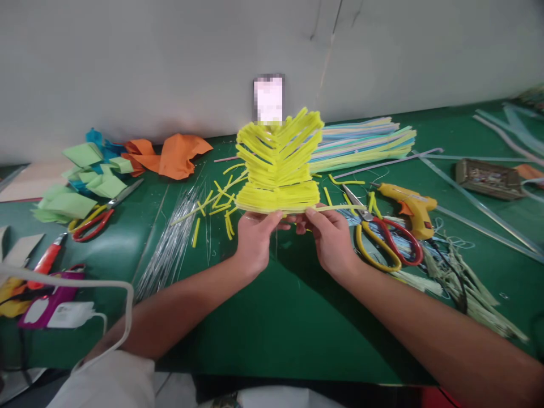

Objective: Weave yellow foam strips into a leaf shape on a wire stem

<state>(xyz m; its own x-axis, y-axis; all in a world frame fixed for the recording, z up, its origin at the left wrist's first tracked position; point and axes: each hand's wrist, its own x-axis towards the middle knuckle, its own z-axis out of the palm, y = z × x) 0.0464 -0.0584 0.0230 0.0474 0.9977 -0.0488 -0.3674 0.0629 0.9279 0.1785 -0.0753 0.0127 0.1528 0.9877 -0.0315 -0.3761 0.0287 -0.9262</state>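
Both hands hold up a yellow piece made of fuzzy pipe cleaners (278,161), its strips branching from a central spine like a leaf. My left hand (255,241) pinches its bottom edge left of the middle. On the right, my right hand (334,238) grips the same edge between thumb and fingers. A paler yellow stem sticks out sideways past my right thumb toward the red-and-yellow scissors (386,243). The fingertips behind the piece are partly hidden. Short yellow cut bits (216,198) lie on the table to the left of the piece.
A yellow glue gun (408,204) lies right of the scissors. Pastel pipe cleaners (361,144) lie behind. To the left are thin wires (174,238), another pair of scissors (100,218), green paper (85,187), orange paper (181,156) and a purple power strip (51,300). A phone (269,101) leans against the wall.
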